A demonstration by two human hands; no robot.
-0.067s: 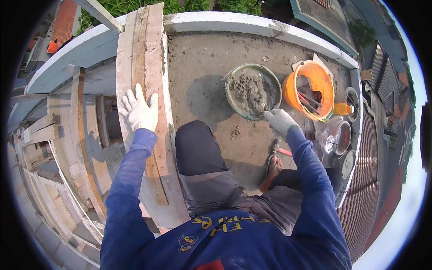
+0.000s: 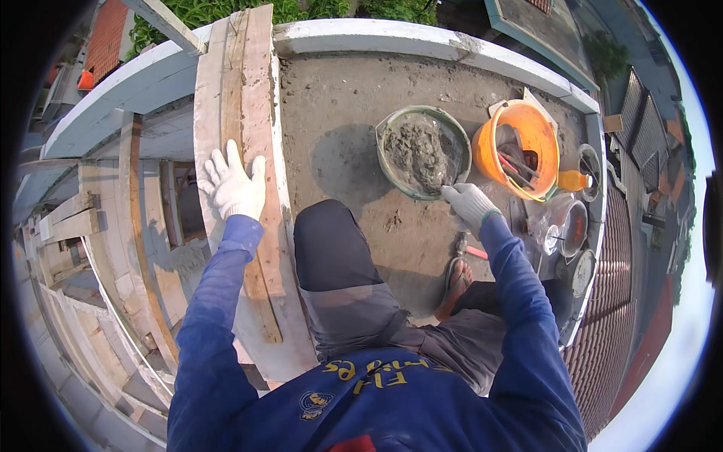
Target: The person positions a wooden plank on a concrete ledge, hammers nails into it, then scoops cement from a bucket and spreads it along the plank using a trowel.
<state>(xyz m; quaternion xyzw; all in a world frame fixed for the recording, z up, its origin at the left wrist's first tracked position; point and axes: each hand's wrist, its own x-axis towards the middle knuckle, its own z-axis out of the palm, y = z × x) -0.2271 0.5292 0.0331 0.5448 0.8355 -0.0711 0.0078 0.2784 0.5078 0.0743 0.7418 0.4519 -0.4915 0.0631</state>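
Large yellow lettering (image 2: 376,374) curves across the chest of a dark-blue, long-sleeved shirt (image 2: 429,414), with a small, pale, rounded emblem (image 2: 315,407) sitting beside it on the side of the left sleeve (image 2: 202,346).

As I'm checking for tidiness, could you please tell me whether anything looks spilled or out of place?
A few grey clumps lie on the floor just outside the bucket, on the person's side: possibly spilled, since similar grey mix sits inside it.
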